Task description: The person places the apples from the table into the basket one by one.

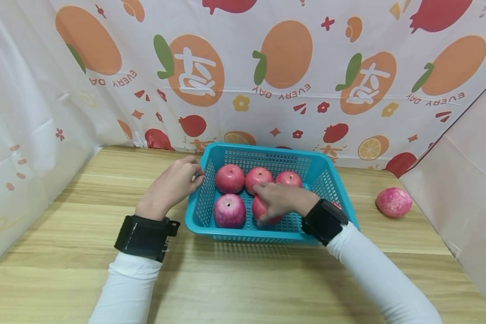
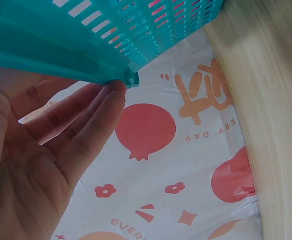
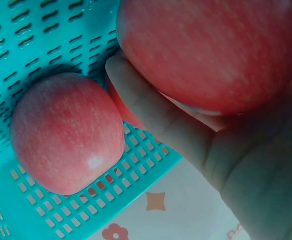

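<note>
My right hand (image 1: 283, 200) reaches into a blue plastic basket (image 1: 324, 236) and grips a red apple (image 1: 260, 208) in its front row. In the right wrist view the thumb lies along that apple (image 3: 211, 50), beside another apple (image 3: 68, 132). Three red apples stand in the back row: left (image 1: 229, 179), middle (image 1: 258, 176) and right (image 1: 288, 178). At the front left sits a purple-pink round fruit (image 1: 229, 211). My left hand (image 1: 174, 182) is at the basket's left rim; the left wrist view shows its fingertips touching the rim (image 2: 128, 79) from outside.
A mottled pink round fruit (image 1: 393, 202) lies on the wooden table (image 1: 247, 283), right of the basket. A fruit-printed white sheet (image 1: 243, 117) hangs close behind the basket. Pale sheets also stand along the left and right sides.
</note>
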`<state>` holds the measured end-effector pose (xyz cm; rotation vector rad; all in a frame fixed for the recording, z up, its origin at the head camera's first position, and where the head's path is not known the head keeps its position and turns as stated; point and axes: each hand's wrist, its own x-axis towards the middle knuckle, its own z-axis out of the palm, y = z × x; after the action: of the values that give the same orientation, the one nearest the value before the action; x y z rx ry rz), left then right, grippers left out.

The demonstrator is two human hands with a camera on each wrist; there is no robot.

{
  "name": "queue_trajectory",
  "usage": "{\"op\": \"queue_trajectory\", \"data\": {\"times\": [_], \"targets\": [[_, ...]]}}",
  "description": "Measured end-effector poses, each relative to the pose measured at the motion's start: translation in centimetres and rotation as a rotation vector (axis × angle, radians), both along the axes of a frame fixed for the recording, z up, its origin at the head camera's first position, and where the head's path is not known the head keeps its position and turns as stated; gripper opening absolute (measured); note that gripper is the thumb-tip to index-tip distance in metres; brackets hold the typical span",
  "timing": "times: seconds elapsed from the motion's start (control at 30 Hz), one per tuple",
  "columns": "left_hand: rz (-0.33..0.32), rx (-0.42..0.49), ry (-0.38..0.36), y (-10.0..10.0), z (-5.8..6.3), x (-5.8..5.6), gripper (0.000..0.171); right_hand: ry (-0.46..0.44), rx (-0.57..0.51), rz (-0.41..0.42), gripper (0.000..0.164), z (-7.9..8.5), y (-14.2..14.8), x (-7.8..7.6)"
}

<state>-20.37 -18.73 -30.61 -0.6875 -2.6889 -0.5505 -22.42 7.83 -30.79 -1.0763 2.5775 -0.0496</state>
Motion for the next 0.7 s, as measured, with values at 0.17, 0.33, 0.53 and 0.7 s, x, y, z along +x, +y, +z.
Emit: {"op": "queue_trajectory", "data": {"times": [0.17,0.33,0.53,0.7], "targets": [[0.005,0.003,-0.011,-0.04,-0.04,0.01,0.01,-0.022,0.01,-0.001,0.073,-0.03,-0.11,0.01],[0.007,0.006,-0.022,-0.02,-0.03,0.0,0.011,-0.058,0.016,-0.013,0.072,0.03,-0.28,0.09],[0.004,0.0,-0.011,-0.04,0.09,-0.01,0.01,-0.077,0.038,-0.032,0.076,0.09,-0.32,0.14],[0.003,-0.001,-0.009,-0.06,0.16,0.01,0.01,-0.087,0.038,-0.038,0.071,0.17,-0.37,0.21]]}}
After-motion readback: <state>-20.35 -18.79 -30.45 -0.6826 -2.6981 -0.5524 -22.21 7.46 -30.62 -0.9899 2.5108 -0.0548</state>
